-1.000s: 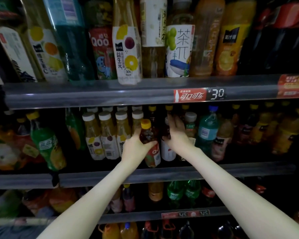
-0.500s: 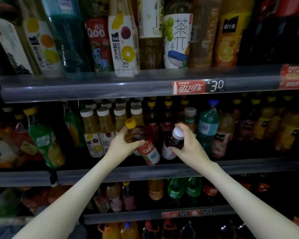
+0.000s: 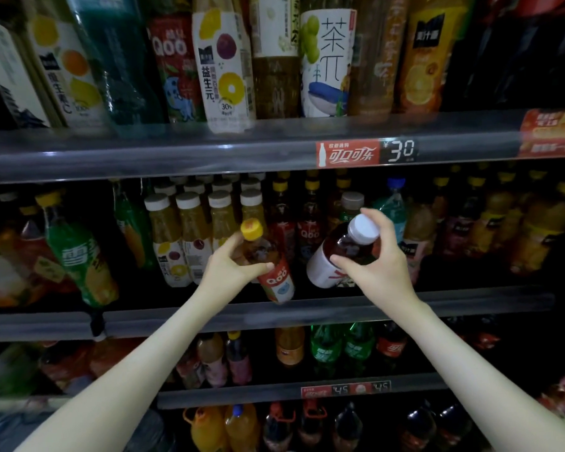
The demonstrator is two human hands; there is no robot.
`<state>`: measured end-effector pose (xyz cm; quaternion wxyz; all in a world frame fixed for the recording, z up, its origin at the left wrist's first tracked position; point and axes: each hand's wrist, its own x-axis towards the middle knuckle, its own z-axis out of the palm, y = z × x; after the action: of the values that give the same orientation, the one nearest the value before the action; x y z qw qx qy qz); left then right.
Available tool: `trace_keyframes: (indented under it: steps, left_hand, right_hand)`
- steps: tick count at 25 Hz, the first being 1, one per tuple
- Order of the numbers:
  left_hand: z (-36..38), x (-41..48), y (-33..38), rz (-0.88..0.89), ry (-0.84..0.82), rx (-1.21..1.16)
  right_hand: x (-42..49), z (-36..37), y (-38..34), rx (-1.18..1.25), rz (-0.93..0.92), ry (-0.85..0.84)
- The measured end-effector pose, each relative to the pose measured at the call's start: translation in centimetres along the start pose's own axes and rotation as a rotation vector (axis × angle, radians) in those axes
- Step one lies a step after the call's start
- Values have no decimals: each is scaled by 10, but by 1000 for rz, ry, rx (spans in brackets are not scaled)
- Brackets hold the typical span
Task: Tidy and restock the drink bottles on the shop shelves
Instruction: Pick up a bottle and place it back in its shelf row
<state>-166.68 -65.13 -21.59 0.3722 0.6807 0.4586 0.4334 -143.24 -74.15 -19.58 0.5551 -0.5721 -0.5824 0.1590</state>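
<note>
My left hand (image 3: 229, 267) grips a dark Qoo bottle (image 3: 274, 282) with a yellow cap and red label, tilted with its cap toward the upper left, in front of the middle shelf. My right hand (image 3: 377, 265) grips a dark drink bottle with a white cap and white label (image 3: 323, 265), tilted with its cap toward the upper right. Both bottles are held just out from the middle shelf's front rail (image 3: 470, 300), side by side and apart.
Behind the hands stand rows of white-capped juice bottles (image 3: 190, 230) and yellow-capped Qoo bottles (image 3: 310, 223). A green bottle (image 3: 79, 252) leans at the left. The upper shelf rail (image 3: 177, 151) carries a red price tag (image 3: 366, 153). Lower shelves hold more bottles.
Both hands have drawn their bottles out from the middle shelf and tilted them. The right hand went from reaching among the bottles to gripping the white-capped one.
</note>
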Motion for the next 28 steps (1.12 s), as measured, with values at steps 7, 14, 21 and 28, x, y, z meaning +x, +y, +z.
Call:
trace_keyframes:
  steps: [7,14,21,28]
  left_hand:
    - [68,38,33,44,19,119]
    - [98,62,35,27,-79,319]
    - [48,-26,69,77,-457,127]
    - [-31,-56,118,56,-132,86]
  right_hand:
    - [14,-35,-18,-42,58,-1]
    - [12,-36,-21,-135,122,-50]
    - [7,-25,-65,-66,100,-177]
    - [15,16,-139,138,31,-347]
